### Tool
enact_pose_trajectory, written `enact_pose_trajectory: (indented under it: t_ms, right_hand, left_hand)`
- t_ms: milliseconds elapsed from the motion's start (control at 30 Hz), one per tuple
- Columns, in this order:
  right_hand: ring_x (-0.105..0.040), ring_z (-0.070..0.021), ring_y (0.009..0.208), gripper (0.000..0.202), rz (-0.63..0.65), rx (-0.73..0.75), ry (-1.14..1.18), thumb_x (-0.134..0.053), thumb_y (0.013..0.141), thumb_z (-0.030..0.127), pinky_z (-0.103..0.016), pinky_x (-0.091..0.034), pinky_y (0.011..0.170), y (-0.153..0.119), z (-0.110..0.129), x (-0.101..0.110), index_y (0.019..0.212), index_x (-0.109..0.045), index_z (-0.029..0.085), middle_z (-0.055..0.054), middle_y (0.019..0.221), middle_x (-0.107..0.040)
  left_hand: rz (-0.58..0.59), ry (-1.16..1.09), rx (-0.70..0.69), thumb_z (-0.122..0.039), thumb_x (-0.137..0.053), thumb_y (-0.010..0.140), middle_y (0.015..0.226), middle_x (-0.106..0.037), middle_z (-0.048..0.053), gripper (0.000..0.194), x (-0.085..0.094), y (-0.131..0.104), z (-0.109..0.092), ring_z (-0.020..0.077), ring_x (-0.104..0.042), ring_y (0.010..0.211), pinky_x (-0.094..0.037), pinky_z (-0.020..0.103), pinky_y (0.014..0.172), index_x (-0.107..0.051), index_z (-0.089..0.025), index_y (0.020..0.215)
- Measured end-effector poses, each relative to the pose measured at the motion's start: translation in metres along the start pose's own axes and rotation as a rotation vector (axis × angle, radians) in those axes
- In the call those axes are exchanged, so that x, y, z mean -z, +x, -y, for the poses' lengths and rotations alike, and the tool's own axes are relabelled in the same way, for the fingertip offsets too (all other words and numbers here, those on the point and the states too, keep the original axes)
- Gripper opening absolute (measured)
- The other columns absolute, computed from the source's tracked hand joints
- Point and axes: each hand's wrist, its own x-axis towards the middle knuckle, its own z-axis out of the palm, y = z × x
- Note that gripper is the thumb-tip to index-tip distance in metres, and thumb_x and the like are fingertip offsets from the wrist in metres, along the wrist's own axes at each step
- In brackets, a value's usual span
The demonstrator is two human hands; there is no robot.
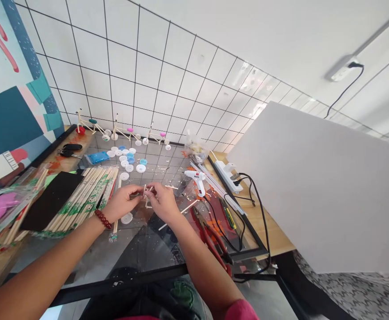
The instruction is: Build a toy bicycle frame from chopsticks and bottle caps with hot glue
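Over the glass tabletop [130, 258], my left hand [123, 202], with a red bead bracelet at the wrist, pinches short pieces of wooden stick [144, 191]. My right hand [163, 203] meets it fingertip to fingertip, closed on the same small pieces. Another bit of stick [148, 206] shows just below the fingers; whether it is joined to the others I cannot tell. A white bottle cap [126, 218] lies beneath my left hand. Beside my right forearm rests a loose wooden stick [189, 206]. White and blue caps [130, 168] are scattered beyond the hands.
Small stick-built tricycles [121, 129] stand along the wire grid. Packs of wrapped chopsticks [81, 200] and a black sheet [52, 202] lie left. To the right are a white glue gun [197, 180], red-handled pliers [210, 242], a utility knife [228, 215] and a power strip [227, 175] with cables.
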Motion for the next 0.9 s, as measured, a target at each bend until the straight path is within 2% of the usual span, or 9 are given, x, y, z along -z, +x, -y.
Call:
enact_pose_trajectory:
  t_ms: [200,433,533,633,733,900]
  right_hand:
    - [-0.067,-0.0156,0.085,0.01,0.014,0.041,0.009,-0.056,0.099,0.023,-0.028,-0.041,0.085,-0.001,0.0,0.001,0.1,-0.065,0.025,0.001,0.091,-0.076]
    - [-0.067,-0.0163,0.083,0.009,0.02,0.023,-0.027,-0.058,0.097,0.023,-0.028,-0.04,0.085,0.0,0.001,0.002,0.098,-0.066,0.025,0.001,0.085,-0.074]
    - [-0.067,-0.0165,0.085,0.01,0.016,0.031,-0.033,-0.057,0.097,0.022,-0.029,-0.038,0.087,0.0,0.0,0.001,0.099,-0.067,0.026,0.001,0.086,-0.074]
    - [-0.067,-0.0163,0.089,0.011,0.016,0.04,-0.022,-0.056,0.098,0.021,-0.03,-0.037,0.089,-0.001,-0.002,0.0,0.099,-0.067,0.026,0.001,0.09,-0.076]
    - [-0.068,-0.017,0.094,0.012,0.019,0.043,-0.011,-0.055,0.099,0.021,-0.031,-0.035,0.092,-0.002,-0.002,0.0,0.1,-0.066,0.025,0.0,0.096,-0.077]
    - [-0.068,-0.019,0.098,0.014,0.048,0.025,-0.029,-0.053,0.099,0.019,-0.034,-0.033,0.094,-0.002,0.001,0.002,0.101,-0.066,0.026,-0.001,0.102,-0.077]
  left_hand:
    - [0.0,0.135,-0.021,-0.03,-0.062,0.072,0.112,-0.076,0.009,0.04,0.003,0.0,0.004,0.0301,-0.068,0.106,-0.052,0.043,0.096,-0.074,-0.023,0.109]
    - [0.019,0.277,-0.067,-0.024,-0.057,0.073,0.093,-0.075,0.008,0.027,0.0,-0.003,-0.004,0.0299,-0.068,0.093,-0.054,0.04,0.084,-0.073,-0.024,0.095]
    - [0.01,0.287,-0.055,-0.023,-0.057,0.072,0.092,-0.074,0.007,0.029,0.0,-0.004,-0.006,0.0294,-0.068,0.094,-0.054,0.039,0.084,-0.073,-0.024,0.097]
    - [-0.004,0.231,-0.071,-0.023,-0.06,0.071,0.108,-0.074,0.008,0.04,0.0,-0.003,-0.007,0.03,-0.067,0.105,-0.053,0.041,0.093,-0.072,-0.024,0.108]
    - [-0.022,0.136,-0.092,-0.02,-0.058,0.068,0.121,-0.07,0.011,0.045,0.001,-0.002,-0.004,0.0295,-0.064,0.113,-0.05,0.042,0.101,-0.071,-0.022,0.111]
    - [-0.02,-0.135,0.03,-0.02,-0.055,0.067,0.128,-0.069,0.012,0.055,0.005,-0.001,0.002,0.0286,-0.065,0.116,-0.052,0.046,0.1,-0.067,-0.017,0.12]
